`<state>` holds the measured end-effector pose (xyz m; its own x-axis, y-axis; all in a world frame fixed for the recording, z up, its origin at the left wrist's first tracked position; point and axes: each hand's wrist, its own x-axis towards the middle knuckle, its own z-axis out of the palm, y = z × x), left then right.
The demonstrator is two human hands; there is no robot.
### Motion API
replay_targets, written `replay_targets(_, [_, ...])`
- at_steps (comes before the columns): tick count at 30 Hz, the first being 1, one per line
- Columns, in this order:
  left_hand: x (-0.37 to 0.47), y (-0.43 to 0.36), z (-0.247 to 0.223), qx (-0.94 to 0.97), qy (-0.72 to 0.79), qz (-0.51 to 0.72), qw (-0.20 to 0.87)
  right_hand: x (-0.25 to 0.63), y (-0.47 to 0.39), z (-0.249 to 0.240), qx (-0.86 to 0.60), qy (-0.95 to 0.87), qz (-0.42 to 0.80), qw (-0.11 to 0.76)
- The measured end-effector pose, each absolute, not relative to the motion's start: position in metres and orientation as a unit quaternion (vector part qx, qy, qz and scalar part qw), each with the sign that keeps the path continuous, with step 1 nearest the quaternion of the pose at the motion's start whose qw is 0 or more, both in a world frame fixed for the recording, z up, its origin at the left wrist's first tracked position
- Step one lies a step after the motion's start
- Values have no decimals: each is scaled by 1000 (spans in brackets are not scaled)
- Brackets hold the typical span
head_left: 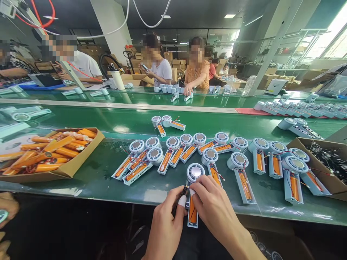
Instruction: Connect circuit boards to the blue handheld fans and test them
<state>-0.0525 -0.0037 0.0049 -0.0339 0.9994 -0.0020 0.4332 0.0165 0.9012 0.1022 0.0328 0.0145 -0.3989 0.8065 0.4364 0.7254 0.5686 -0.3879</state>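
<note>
A pale blue fan unit (192, 213) with an orange battery in its handle lies at the bench's front edge, between my hands. My left hand (168, 220) pinches a small black part (185, 189) beside the fan's neck; a white cover is on one of its digits. The fingertips of my right hand (210, 202) are closed at the near end of that part, over the fan; what they grip is too small to make out. Several similar fan units (176, 155) with orange batteries lie behind and to both sides.
A cardboard box of orange batteries (86, 154) stands at left, and a box of black parts (326, 159) at right. Across the green bench (130, 124), people sit working, one reaching to fan units. Another person's hand (8, 213) shows at the left edge.
</note>
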Motion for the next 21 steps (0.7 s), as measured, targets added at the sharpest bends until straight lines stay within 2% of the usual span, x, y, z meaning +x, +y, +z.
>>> replay_targets(4, [-53,-4,6,582,614,399,354,101,34,16,-434,-843,76,308])
replay_targets(10, [-58,3,9,514,578,410,484,105,36,10,-455,-808,164,337])
replay_targets(21, [-78,11,12,605,541,371,451,114,44,27,-448,-790,284,308])
